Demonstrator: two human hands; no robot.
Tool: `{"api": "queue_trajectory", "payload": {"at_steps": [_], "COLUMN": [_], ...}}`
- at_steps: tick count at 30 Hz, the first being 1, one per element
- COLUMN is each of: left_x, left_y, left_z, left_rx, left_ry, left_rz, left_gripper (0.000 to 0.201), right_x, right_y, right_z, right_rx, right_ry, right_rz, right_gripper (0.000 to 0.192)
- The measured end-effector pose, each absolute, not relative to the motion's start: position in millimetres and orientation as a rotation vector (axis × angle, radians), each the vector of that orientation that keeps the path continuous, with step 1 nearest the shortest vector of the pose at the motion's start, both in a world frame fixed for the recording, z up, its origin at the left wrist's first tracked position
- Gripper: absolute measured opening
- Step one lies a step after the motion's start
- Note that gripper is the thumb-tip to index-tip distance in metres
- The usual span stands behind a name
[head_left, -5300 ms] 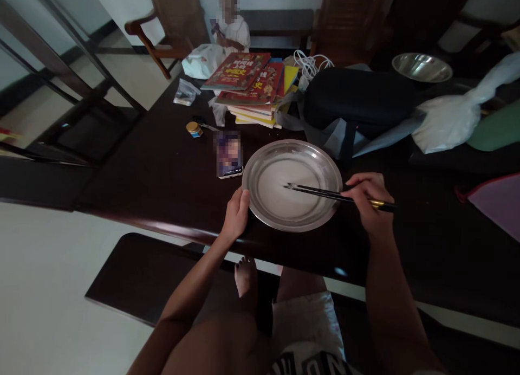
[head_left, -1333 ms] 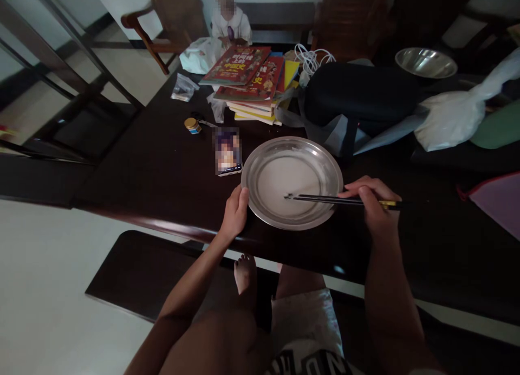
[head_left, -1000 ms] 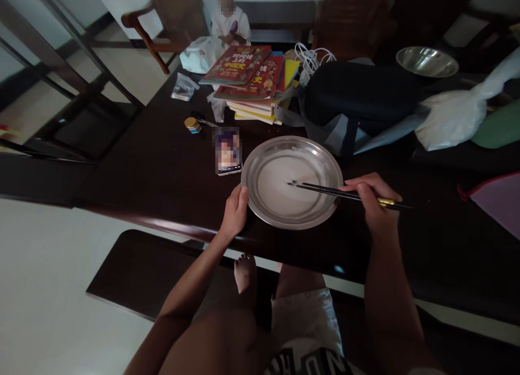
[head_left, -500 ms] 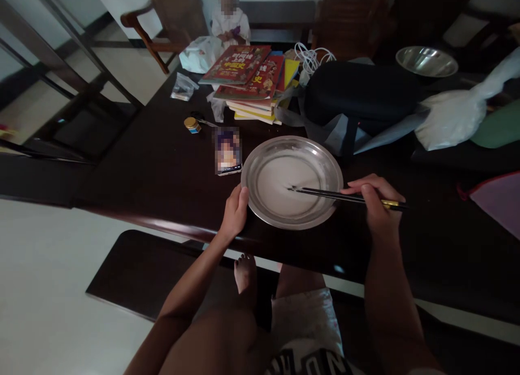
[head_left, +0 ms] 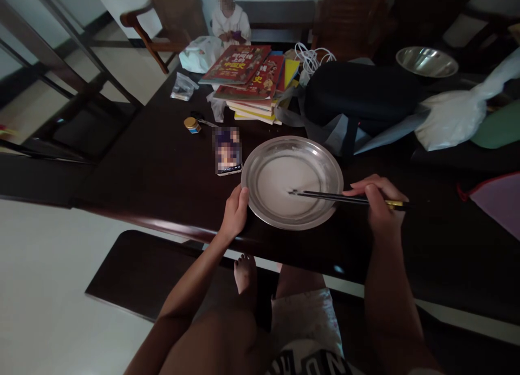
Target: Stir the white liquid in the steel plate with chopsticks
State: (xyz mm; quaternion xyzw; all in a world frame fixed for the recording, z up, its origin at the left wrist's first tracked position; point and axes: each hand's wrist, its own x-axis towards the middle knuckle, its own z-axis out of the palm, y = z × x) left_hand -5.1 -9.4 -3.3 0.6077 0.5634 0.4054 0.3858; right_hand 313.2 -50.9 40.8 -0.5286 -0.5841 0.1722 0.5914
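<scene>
On my feed, a small jar (head_left: 192, 125) and a phone (head_left: 228, 153) lie beyond my left grip (head_left: 235, 213), which is clasped on the rim of the metal basin (head_left: 284, 222). The basin sits on the table (head_left: 150, 174) between my grips, chopsticks (head_left: 325, 195) dipping into its whitish contents (head_left: 278, 174); my right grip (head_left: 379, 199), just beside the rim, pinches them.

Left hand (head_left: 235, 212) and left forearm (head_left: 203, 272): bare. Right hand (head_left: 382, 201) and right forearm (head_left: 388, 283): likewise bare. Shorts (head_left: 306, 318), below and between the hands: pale fabric, faint scattered print. Shirt (head_left: 320, 361), farther below the hands: white, with large pale capitals on black, partly cut off. Foot (head_left: 245, 275), beneath the left hand: bare.
</scene>
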Motion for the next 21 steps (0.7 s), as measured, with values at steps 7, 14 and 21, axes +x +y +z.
{"api": "queue_trajectory", "payload": {"at_steps": [7,14,21], "left_x": [-4.6,-4.0,-3.8], "left_y": [-9.9,-10.0,-10.2], "left_z": [-2.0,-2.0,-0.4], "left_rx": [1.56,1.543,1.556], "left_ry": [1.427,1.449,1.438], "left_rz": [1.038,1.03,1.027], "left_gripper": [0.07,0.073,0.074], "right_x": [307.0,312.3,306.0], "right_y": [-51.6,-51.6,-52.5], "right_z": [47.6,40.8,46.8], "right_rx": [-1.234,-1.193,-1.236], "right_ry": [-1.673,-1.396,-1.671], "right_rz": [0.509,0.436,0.523], "right_gripper": [0.021,0.022,0.021]}}
